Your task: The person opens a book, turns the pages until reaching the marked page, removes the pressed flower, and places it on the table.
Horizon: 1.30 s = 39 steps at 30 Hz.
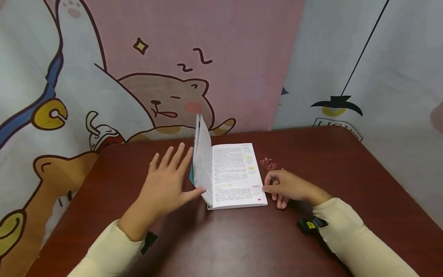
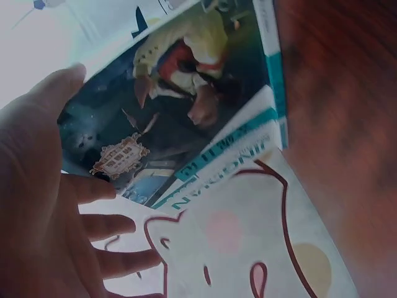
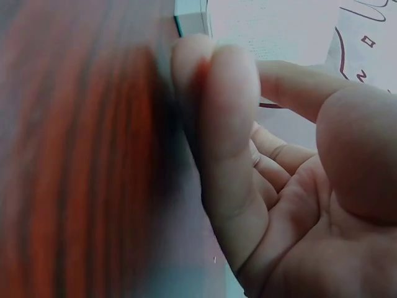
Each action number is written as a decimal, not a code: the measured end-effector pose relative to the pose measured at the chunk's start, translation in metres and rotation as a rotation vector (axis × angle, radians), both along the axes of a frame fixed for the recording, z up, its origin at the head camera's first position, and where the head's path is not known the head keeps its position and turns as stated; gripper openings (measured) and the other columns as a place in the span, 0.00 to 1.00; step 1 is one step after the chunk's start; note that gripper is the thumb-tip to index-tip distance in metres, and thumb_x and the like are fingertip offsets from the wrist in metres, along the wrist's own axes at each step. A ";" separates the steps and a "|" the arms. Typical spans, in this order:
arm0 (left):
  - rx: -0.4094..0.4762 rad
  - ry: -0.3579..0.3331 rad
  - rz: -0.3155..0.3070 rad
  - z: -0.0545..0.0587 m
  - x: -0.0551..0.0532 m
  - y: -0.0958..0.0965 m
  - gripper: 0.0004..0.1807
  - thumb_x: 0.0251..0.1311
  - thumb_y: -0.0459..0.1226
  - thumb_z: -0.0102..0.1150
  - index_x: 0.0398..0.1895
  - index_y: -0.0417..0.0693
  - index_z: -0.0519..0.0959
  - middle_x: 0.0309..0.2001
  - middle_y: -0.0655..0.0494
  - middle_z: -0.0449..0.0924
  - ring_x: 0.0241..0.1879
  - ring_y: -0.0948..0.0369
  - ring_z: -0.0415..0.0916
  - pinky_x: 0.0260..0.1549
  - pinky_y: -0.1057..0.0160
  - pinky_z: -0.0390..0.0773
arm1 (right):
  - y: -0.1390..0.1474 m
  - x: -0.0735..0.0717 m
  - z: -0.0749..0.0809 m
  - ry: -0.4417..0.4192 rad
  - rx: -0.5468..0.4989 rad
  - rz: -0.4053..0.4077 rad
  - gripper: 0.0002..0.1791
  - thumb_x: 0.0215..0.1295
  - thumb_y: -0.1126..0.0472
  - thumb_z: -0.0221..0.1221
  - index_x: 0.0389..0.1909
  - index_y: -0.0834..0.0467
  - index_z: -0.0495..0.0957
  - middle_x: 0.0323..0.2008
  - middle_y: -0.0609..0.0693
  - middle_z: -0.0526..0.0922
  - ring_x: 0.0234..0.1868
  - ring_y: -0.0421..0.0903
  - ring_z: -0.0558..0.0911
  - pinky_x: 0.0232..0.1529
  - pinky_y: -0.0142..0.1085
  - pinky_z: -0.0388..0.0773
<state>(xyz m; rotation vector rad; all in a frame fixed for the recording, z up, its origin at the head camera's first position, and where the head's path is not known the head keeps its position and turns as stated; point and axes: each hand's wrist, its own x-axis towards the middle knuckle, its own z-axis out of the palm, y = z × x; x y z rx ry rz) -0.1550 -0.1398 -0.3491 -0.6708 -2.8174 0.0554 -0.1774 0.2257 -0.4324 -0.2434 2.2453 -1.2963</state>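
Observation:
An open book [image 1: 235, 173] with printed, partly highlighted pages lies on the table. Its left part, several leaves and the cover [image 2: 180, 93], stands nearly upright. My left hand [image 1: 167, 186] is behind that cover, fingers straight and spread, thumb at the lower edge of the raised leaves. The left wrist view shows the cover's dark picture beside the hand. At the book's right edge is my right hand [image 1: 285, 186], fingers bent and thumb tip by the page edge. A small pink flower sprig [image 1: 268, 163] shows just beyond its knuckles. Whether the fingers pinch its stem is hidden.
The dark red-brown table [image 1: 238, 242] runs back to a wall hanging [image 1: 242, 65] with cartoon animals. A black wrist strap device [image 1: 308, 225] sits at my right cuff, and a dark piece [image 1: 149, 242] shows beneath my left cuff.

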 end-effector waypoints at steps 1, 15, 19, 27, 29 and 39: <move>-0.004 0.002 -0.006 0.000 0.000 0.003 0.59 0.52 0.75 0.52 0.81 0.54 0.51 0.80 0.47 0.50 0.77 0.43 0.52 0.70 0.32 0.54 | 0.001 0.001 -0.001 -0.002 -0.002 0.003 0.13 0.70 0.57 0.61 0.41 0.63 0.72 0.21 0.56 0.78 0.13 0.46 0.82 0.19 0.46 0.82; -0.062 0.035 -0.092 0.001 -0.002 0.044 0.49 0.57 0.59 0.55 0.80 0.52 0.53 0.78 0.47 0.56 0.75 0.44 0.58 0.71 0.34 0.54 | 0.016 0.007 -0.003 0.002 -0.027 0.001 0.15 0.72 0.55 0.59 0.42 0.65 0.73 0.22 0.57 0.79 0.14 0.47 0.82 0.19 0.48 0.83; -0.063 0.054 -0.117 -0.003 -0.002 0.056 0.48 0.57 0.57 0.55 0.80 0.51 0.54 0.77 0.48 0.59 0.74 0.44 0.60 0.70 0.33 0.54 | 0.018 0.007 -0.003 -0.006 -0.036 0.002 0.16 0.72 0.55 0.59 0.42 0.66 0.73 0.22 0.57 0.79 0.14 0.47 0.82 0.20 0.48 0.83; -0.029 0.059 -0.216 -0.013 -0.005 0.083 0.44 0.59 0.53 0.54 0.78 0.50 0.57 0.73 0.51 0.67 0.68 0.47 0.69 0.65 0.37 0.65 | 0.017 0.004 -0.003 -0.017 -0.031 -0.014 0.14 0.73 0.56 0.58 0.42 0.65 0.73 0.22 0.57 0.79 0.14 0.46 0.82 0.20 0.47 0.83; -0.011 0.046 -0.247 -0.017 -0.005 0.091 0.42 0.60 0.51 0.53 0.78 0.50 0.58 0.72 0.52 0.69 0.67 0.48 0.71 0.64 0.39 0.68 | 0.017 0.004 -0.003 -0.019 -0.032 -0.016 0.14 0.73 0.55 0.57 0.41 0.65 0.72 0.22 0.56 0.79 0.14 0.46 0.82 0.20 0.47 0.83; -0.132 0.010 -0.295 -0.043 -0.005 0.125 0.43 0.60 0.53 0.60 0.78 0.56 0.57 0.73 0.52 0.68 0.67 0.49 0.72 0.60 0.43 0.75 | 0.023 0.003 -0.004 -0.037 -0.041 -0.028 0.15 0.74 0.54 0.56 0.43 0.65 0.73 0.22 0.55 0.79 0.13 0.45 0.81 0.20 0.47 0.83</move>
